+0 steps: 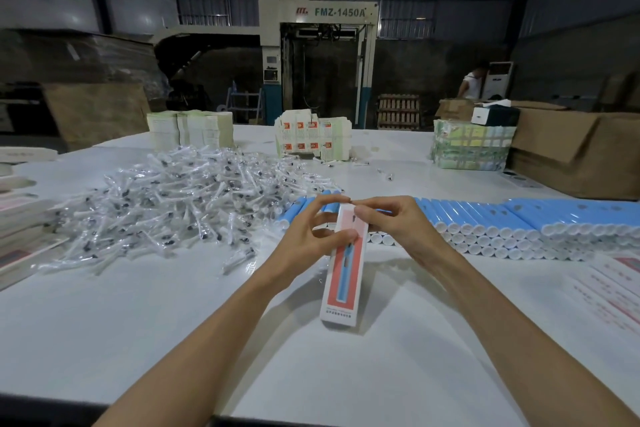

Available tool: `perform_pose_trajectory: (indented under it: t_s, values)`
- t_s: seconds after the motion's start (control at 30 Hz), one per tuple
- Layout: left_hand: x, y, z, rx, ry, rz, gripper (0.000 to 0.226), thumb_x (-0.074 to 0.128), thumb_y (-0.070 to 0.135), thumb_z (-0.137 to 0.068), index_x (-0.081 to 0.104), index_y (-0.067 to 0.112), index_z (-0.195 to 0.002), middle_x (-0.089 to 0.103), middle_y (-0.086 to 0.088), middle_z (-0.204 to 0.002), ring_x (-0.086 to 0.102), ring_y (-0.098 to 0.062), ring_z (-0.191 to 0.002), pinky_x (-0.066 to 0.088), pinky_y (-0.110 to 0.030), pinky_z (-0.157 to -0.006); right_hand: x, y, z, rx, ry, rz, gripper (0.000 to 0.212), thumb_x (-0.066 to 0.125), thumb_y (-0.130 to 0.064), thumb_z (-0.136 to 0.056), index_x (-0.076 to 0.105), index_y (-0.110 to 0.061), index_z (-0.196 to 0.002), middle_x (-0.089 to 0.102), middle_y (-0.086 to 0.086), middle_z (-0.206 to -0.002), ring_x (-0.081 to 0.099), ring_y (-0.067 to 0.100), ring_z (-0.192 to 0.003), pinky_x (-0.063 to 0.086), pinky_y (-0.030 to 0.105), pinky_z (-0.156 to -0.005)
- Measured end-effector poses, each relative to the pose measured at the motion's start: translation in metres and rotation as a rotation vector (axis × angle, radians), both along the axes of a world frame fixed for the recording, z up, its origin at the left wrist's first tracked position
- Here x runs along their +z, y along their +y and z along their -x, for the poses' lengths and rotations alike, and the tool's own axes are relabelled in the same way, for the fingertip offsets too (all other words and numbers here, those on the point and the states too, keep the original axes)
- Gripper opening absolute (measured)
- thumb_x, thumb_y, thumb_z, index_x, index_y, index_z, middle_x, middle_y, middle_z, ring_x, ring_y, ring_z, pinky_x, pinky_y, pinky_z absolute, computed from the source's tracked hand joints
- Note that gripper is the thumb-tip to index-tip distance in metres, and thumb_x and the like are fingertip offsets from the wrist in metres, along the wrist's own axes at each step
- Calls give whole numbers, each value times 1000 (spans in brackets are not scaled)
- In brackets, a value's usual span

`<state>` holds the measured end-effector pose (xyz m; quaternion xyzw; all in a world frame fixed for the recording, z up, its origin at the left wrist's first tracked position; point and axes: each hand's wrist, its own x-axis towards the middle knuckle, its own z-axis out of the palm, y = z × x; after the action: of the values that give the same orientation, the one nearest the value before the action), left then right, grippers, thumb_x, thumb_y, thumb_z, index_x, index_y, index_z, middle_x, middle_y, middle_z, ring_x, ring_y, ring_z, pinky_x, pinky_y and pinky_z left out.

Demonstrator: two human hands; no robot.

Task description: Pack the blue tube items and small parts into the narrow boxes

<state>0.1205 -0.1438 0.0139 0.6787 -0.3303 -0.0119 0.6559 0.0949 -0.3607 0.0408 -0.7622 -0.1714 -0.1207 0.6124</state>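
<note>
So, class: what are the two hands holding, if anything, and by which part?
Both hold one narrow box at its far end: the left hand grips its left side, and the right hand pinches the top edge.

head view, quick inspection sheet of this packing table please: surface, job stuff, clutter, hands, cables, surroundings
surface: white table, evenly lit
job's things: narrow box held lengthwise, top end at the hands; blue tubes stacked in rows behind it, running right; bagged small parts heaped on the left
clutter: stacks of flat boxes at the far edge; brown cartons far right; printed sheets near right
hands: left hand grips the box's side; right hand pinches its top end
cables: nothing seen
surroundings: large machine marked FMZ-1450A; a person standing behind the cartons
</note>
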Motion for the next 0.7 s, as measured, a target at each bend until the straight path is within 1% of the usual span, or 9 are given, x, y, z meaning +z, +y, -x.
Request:
perform_pose_trajectory:
  t_s: [0.1, 0.2, 0.3, 0.4, 0.47, 0.5, 0.57, 0.63, 0.7]
  values:
    - [-1, 0, -1, -2, 7, 2, 56, 87, 32, -91, 58, 32, -139, 78, -4, -119, 78, -30, -103, 66, -46, -88, -2, 4, -1, -52, -26, -13, 17, 75, -25, -97, 82, -15, -109, 81, 8, -101, 77, 31, -97, 62, 45, -93]
    - [-2, -1, -1, 16, 24, 7, 49, 88, 32, -89, 62, 30, -131, 78, -4, -118, 78, -29, -102, 65, -44, -86, -4, 7, -1, -92, -45, -10, 13, 75, -22, -97, 83, -13, -101, 80, 10, -95, 75, 36, -94, 60, 48, -91]
    - [-3, -4, 0, 21, 39, 15, 48, 89, 32, -88, 63, 30, -129, 78, -4, -117, 78, -29, -102, 65, -44, -84, -5, 8, -1, -130, -66, -28, 11, 75, -20, -96, 84, -12, -98, 80, 10, -91, 74, 27, -86, 59, 47, -88]
    - [-4, -5, -1, 37, 48, 27, 47, 90, 34, -87, 65, 31, -126, 78, -2, -116, 78, -28, -101, 65, -39, -79, -9, 9, -5, -163, -92, -18, 10, 75, -20, -96, 84, -15, -97, 80, 4, -88, 73, 18, -83, 59, 38, -81]
    - [-8, -8, -3, 81, 61, 29, 46, 89, 33, -88, 64, 32, -126, 78, -2, -115, 79, -26, -100, 64, -34, -75, -16, 15, -7, -182, -91, 18, 14, 71, -20, -100, 82, -14, -106, 80, 2, -93, 73, 13, -82, 59, 31, -80]
    - [-10, -9, -4, 110, 76, 42, 46, 89, 30, -88, 64, 31, -126, 78, -2, -114, 79, -25, -99, 64, -33, -74, -19, 19, -9, -204, -68, 33, 20, 68, -22, -102, 79, -12, -116, 80, 2, -101, 73, 12, -86, 61, 31, -83]
    - [-12, -11, -6, 166, 109, 112, 47, 88, 25, -89, 60, 27, -126, 76, -6, -116, 79, -25, -97, 65, -34, -74, -21, 24, -9, -218, 69, -15, 37, 64, -30, -104, 65, -11, -135, 75, 8, -119, 74, 15, -97, 61, 31, -87]
    - [-12, -10, -8, 215, 140, 217, 47, 86, 20, -90, 54, 25, -123, 72, -8, -118, 80, -22, -96, 65, -32, -72, -18, 24, 0, -158, 243, -96, 45, 60, -45, -104, 57, -13, -136, 74, 10, -119, 76, 17, -95, 61, 26, -79]
    - [-13, -12, -11, 266, 163, 307, 49, 86, 17, -90, 50, 22, -122, 68, -8, -118, 79, -18, -95, 64, -30, -70, -17, 22, 13, -155, 285, 8, 52, 57, -58, -101, 51, -21, -137, 72, 5, -123, 76, 13, -91, 60, 24, -75]
